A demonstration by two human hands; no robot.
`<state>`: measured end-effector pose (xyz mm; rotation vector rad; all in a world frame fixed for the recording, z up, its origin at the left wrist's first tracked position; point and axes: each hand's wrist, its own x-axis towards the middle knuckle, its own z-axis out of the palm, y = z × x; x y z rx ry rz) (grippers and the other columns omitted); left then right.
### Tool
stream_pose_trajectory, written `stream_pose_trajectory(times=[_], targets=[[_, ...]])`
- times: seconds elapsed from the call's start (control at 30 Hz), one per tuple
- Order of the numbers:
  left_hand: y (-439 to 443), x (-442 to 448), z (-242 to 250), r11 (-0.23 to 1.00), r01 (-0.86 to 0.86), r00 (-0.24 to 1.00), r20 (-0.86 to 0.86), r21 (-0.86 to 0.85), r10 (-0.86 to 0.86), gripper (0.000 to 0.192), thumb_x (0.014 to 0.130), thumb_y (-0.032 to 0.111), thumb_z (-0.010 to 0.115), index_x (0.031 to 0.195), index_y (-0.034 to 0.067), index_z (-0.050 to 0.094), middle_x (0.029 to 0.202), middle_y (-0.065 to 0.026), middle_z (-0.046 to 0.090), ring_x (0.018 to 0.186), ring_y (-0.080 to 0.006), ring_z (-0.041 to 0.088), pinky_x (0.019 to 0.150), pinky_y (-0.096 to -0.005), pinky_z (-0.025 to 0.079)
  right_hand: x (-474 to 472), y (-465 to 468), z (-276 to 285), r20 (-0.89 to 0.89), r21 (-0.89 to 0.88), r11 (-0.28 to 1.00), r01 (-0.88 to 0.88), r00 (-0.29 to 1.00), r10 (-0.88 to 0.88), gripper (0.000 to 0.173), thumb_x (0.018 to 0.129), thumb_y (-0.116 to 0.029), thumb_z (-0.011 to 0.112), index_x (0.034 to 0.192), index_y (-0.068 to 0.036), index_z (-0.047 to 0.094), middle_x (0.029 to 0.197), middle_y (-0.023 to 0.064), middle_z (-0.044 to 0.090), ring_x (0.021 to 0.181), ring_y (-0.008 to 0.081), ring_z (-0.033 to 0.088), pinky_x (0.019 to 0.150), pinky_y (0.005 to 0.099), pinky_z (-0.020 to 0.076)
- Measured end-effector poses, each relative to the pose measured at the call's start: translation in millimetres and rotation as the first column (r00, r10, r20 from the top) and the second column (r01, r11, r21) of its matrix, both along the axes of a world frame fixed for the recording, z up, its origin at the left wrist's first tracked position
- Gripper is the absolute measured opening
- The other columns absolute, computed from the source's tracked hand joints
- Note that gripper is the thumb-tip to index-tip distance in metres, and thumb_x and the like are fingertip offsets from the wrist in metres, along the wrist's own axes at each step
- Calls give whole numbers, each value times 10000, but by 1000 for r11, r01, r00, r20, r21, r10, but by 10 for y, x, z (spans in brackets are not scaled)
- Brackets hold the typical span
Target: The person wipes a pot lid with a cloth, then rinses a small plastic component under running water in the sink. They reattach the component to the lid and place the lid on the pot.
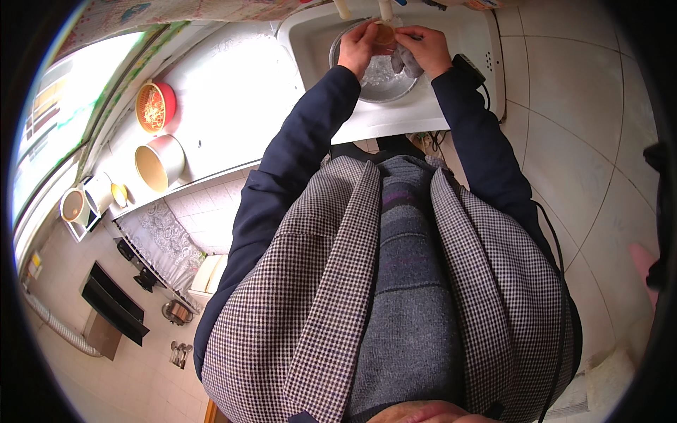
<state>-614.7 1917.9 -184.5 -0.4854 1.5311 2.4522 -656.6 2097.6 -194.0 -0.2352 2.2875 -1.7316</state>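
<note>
Over a metal basin (389, 95) in the white sink (455, 113), my left hand (357, 48) holds a small round amber-brown dish or lid (385, 35) by its side. My right hand (429, 51) grips a wet-looking grey cloth (408, 63), its fingertips at the opposite edge of the dish. The cloth hangs down into the basin, where the water looks ruffled and bright. A pale tap spout (385, 10) ends just above the dish. Something reddish shows below the dish, too unclear to name.
On the bright counter (232, 100) to the left stand a red plastic basket (168, 106) with shredded food and a pale pot (168, 158). Mugs (74, 206) stand farther along. A black device with a cable (468, 70) is at my right wrist. Tiled floor (571, 127) lies right.
</note>
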Motion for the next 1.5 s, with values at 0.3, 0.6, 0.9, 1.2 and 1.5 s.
stream_pose_trajectory(times=[0.3,0.6,0.9,1.2,1.5], targets=[[9,8,32,1000,11,1000,-16,16,-11,407,1063,238,480,1298,-90,539,1066,-187,693,852,-272,724,710,-352,628,21,-26,17,9,-32,999,35,999,-35,232,847,-199,785,975,-11,740,868,74,746,779,126,687,726,257,536],[43,2,28,1000,17,1000,17,21,-18,413,1057,245,499,1295,-91,533,1092,-184,683,931,-280,711,784,-368,602,-7,-47,-23,-38,-13,999,50,998,-51,248,840,-224,803,931,-8,721,838,78,734,757,142,685,714,266,536],[57,-32,-41,999,35,999,21,37,-36,412,1058,249,501,1310,-76,534,1027,-167,683,875,-250,696,782,-347,597,-79,-71,30,26,193,981,24,999,-29,371,797,-328,855,899,-6,701,799,28,683,718,95,614,665,254,496],[65,-30,-57,994,3,999,51,111,-9,432,1059,262,502,1348,-59,519,1076,-140,680,889,-224,694,744,-345,607,-143,-28,35,99,88,995,-44,994,36,358,786,-336,865,820,-38,669,739,-13,621,647,65,548,587,232,452],[72,-60,-11,996,-13,1000,29,91,10,430,1053,255,513,1351,-55,510,1142,-141,660,985,-233,666,836,-353,562,-126,-147,-21,120,106,989,101,986,-113,486,749,-464,857,792,-20,666,698,50,657,609,130,613,578,289,504]])
